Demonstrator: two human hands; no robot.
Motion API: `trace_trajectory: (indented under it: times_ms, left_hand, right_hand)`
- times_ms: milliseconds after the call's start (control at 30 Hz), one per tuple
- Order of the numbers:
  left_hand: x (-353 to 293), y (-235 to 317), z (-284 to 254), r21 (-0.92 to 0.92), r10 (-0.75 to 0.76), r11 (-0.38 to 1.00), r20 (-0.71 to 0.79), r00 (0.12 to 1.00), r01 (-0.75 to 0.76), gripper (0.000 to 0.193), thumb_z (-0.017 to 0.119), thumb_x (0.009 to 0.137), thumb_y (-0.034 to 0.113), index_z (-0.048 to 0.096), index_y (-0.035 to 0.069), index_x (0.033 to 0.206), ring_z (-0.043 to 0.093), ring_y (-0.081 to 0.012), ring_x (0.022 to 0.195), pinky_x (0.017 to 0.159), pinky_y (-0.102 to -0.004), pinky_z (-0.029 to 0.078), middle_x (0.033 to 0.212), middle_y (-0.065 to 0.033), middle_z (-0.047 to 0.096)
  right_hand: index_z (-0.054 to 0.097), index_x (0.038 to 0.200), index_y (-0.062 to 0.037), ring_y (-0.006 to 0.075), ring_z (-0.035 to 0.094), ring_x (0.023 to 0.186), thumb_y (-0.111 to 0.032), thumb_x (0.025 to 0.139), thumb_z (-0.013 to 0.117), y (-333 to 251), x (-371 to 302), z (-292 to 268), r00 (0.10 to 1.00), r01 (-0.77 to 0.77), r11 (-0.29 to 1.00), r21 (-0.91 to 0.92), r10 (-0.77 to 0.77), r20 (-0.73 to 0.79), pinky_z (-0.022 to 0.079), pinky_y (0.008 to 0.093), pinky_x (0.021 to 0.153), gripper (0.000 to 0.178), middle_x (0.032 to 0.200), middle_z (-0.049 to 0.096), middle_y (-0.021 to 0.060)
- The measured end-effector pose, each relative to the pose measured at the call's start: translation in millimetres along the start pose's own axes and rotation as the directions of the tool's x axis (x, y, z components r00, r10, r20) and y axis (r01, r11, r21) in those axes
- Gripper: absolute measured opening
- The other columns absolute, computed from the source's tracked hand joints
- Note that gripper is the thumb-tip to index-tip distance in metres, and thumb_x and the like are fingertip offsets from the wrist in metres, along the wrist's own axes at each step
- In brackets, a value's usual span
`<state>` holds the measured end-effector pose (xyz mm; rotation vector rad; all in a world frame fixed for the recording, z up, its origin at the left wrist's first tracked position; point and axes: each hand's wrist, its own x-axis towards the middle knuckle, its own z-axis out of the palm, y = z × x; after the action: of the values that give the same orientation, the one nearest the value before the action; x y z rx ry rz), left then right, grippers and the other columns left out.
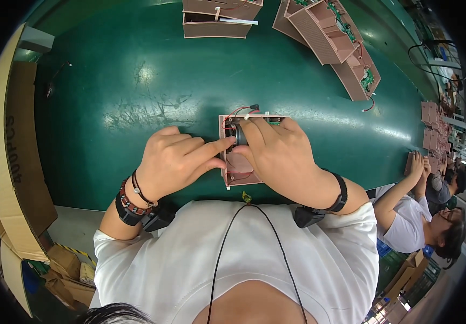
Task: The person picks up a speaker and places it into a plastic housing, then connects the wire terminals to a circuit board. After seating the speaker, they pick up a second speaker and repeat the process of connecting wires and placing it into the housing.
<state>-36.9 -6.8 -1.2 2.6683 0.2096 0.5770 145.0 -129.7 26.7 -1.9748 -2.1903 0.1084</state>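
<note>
A shallow pink plastic housing (241, 176) lies on the green table in front of me. In its upper part sits a round dark part with a metallic rim (238, 136), which looks like a speaker. My right hand (279, 148) reaches over the housing, with fingers and thumb closed round this part and hiding much of it. From the left, my left hand (176, 159) touches the part's edge with a stretched index finger. Its thumb is apart, the other fingers are bent, and it holds nothing. Red and black wires (242, 109) with small connectors stick out at the housing's far edge.
More pink housings stand at the far middle (214, 29) and far right (333, 40), some with green circuit boards. A cardboard box (25, 146) borders the table's left side. At the right, a person in a white shirt (406, 224) works beside stacked pink housings (433, 127).
</note>
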Motion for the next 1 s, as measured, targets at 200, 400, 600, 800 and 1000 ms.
trace_trajectory:
  times_ms: [200, 400, 600, 800, 1000]
  left_hand:
    - [-1, 0, 6, -0.051, -0.066, 0.997, -0.017, 0.998, 0.065, 0.021, 0.069, 0.080, 0.019, 0.070, 0.020, 0.101, 0.051, -0.0143, 0.047, 0.048, -0.0289, 0.034, 0.056, 0.0044, 0.055]
    - [0, 5, 4, -0.044, -0.148, 0.988, 0.027, 0.989, 0.149, 0.024, 0.064, 0.080, 0.010, 0.069, 0.020, 0.101, 0.053, -0.0172, 0.045, 0.046, -0.0295, 0.038, 0.056, 0.0029, 0.058]
    - [5, 15, -2, 0.019, -0.204, 0.979, 0.064, 0.977, 0.204, 0.025, 0.062, 0.081, 0.008, 0.068, 0.021, 0.101, 0.055, -0.0219, 0.044, 0.043, -0.0313, 0.042, 0.054, 0.0008, 0.058]
    - [8, 14, -9, 0.023, -0.204, 0.979, 0.102, 0.974, 0.202, 0.020, 0.062, 0.082, 0.010, 0.067, 0.018, 0.100, 0.058, -0.0233, 0.050, 0.045, -0.0335, 0.044, 0.063, -0.0015, 0.061]
    - [31, 11, -28, -0.158, -0.200, 0.969, -0.063, 0.978, 0.188, 0.014, 0.063, 0.085, 0.014, 0.065, 0.010, 0.099, 0.063, -0.0249, 0.072, 0.055, -0.0338, 0.047, 0.087, -0.0083, 0.065]
  right_hand:
    - [0.058, 0.101, -0.0015, 0.0206, 0.057, 0.056, -0.022, 0.071, 0.073, -2, -2, -3, 0.998, 0.041, 0.999, 0.027, -0.040, -0.042, 0.042, 0.0309, 0.064, 0.040, 0.098, 0.064, 0.0089]
    - [0.055, 0.092, -0.0028, 0.0204, 0.057, 0.053, -0.018, 0.069, 0.073, -3, 3, 0, 0.998, 0.057, 0.997, -0.044, -0.057, 0.019, 0.043, 0.0289, 0.051, 0.033, 0.096, 0.063, 0.0079]
    - [0.054, 0.086, -0.0048, 0.0212, 0.057, 0.053, -0.015, 0.068, 0.074, 10, 11, -10, 0.996, 0.078, 0.993, 0.088, -0.081, 0.035, 0.042, 0.0282, 0.046, 0.029, 0.081, 0.058, 0.0060]
    - [0.056, 0.088, -0.0077, 0.0221, 0.059, 0.062, -0.014, 0.073, 0.073, 16, 15, -32, 0.982, -0.030, 0.998, -0.051, 0.020, -0.186, 0.041, 0.0316, 0.056, 0.023, 0.076, 0.057, 0.0036]
    - [0.059, 0.093, -0.0082, 0.0213, 0.057, 0.064, -0.011, 0.077, 0.070, 15, 23, -33, 0.949, 0.052, 0.981, 0.188, 0.010, -0.315, 0.039, 0.0317, 0.061, 0.020, 0.078, 0.059, 0.0021]
